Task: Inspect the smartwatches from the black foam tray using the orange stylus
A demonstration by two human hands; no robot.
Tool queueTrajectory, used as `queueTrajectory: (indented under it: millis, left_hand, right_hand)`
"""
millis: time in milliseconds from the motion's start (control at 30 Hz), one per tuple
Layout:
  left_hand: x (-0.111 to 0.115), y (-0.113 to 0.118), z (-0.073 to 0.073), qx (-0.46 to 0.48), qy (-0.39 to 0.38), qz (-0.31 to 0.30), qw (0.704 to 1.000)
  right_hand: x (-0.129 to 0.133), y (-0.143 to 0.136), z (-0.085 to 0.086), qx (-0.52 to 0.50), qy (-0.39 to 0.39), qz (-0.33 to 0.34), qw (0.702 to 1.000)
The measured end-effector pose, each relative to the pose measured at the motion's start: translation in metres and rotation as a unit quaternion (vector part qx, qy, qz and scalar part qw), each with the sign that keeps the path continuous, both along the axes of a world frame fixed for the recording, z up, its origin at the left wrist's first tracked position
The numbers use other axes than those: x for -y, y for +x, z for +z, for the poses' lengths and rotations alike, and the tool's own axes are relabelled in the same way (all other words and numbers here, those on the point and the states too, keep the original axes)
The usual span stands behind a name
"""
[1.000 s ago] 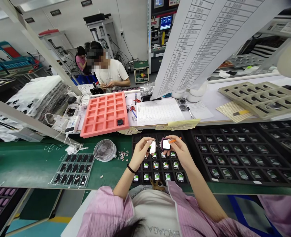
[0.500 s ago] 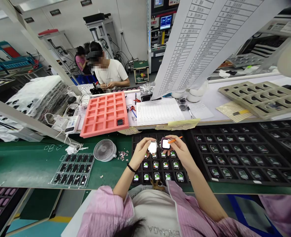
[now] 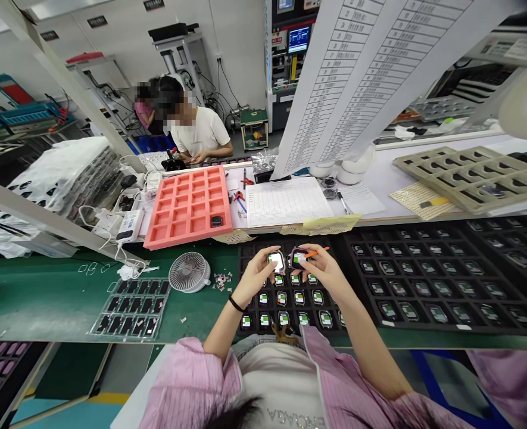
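My left hand (image 3: 258, 271) is closed on a square watch-like device (image 3: 276, 261) with a pale, lit screen. Close beside it, my right hand (image 3: 323, 265) grips a second, dark-framed device (image 3: 299, 258) whose screen shows green and white. An orange stick (image 3: 317, 252) also lies between the fingers of my right hand. Both hands are raised over a black tray (image 3: 272, 308) holding several similar devices with lit screens in its pockets. The two held devices are apart.
A pink tray (image 3: 189, 205) with one dark device sits on the shelf beyond, near a printed sheet (image 3: 285, 201). At left are a small fan (image 3: 189, 272) and a clear tray (image 3: 131, 305). More black trays (image 3: 451, 280) lie right. A person (image 3: 200, 132) works opposite.
The screen in my right hand has gone from white to green and white, and my right fingers have shifted over it. The left device's screen now shows a darker edge. The view has moved slightly.
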State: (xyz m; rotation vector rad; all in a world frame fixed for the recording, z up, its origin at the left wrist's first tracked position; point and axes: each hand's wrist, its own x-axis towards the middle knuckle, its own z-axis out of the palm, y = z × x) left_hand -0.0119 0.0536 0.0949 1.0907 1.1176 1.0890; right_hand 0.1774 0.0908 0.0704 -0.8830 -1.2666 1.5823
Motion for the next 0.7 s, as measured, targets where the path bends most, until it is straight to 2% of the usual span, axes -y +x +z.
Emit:
queueTrajectory:
  millis: [233,700]
  left_hand:
    - [-0.0001,0.0029,0.0037,-0.017,-0.039,0.045,0.998]
    - [-0.0062,0.0048,-0.0001,-0.023,-0.072,0.031,0.997]
  right_hand:
    - [0.0053,-0.0051,0.0119,-0.014,-0.016,-0.022,1.000]
    - [0.0004,-0.0015,0.0023,-0.002,-0.017,-0.018,1.000]
